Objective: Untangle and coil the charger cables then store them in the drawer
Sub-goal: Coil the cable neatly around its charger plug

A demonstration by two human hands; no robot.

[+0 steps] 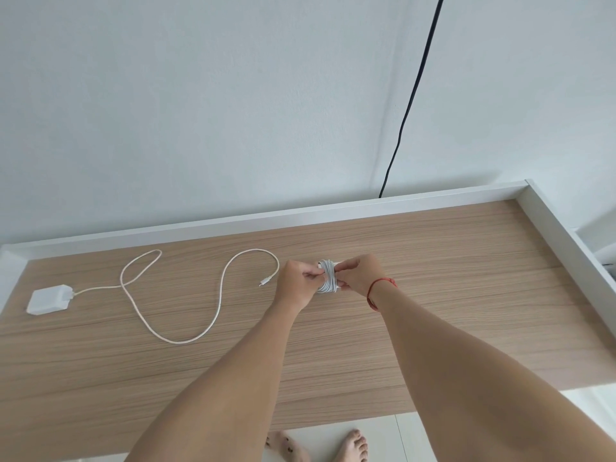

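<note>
A tight white coil of cable (327,276) is held just above the wooden desk top (433,295), pinched from both sides. My left hand (298,281) grips its left side and my right hand (358,275) grips its right side. A second white cable (220,295) lies loose in wide curves on the left half of the desk. One end runs to a white charger brick (50,300) at the far left. Its free plug end (266,281) lies close to my left hand. No drawer is in view.
A white raised rim (300,211) borders the desk's back and right sides (566,235). A black cord (413,95) hangs down the white wall behind the desk. Bare feet (320,445) stand on the pale floor below the front edge.
</note>
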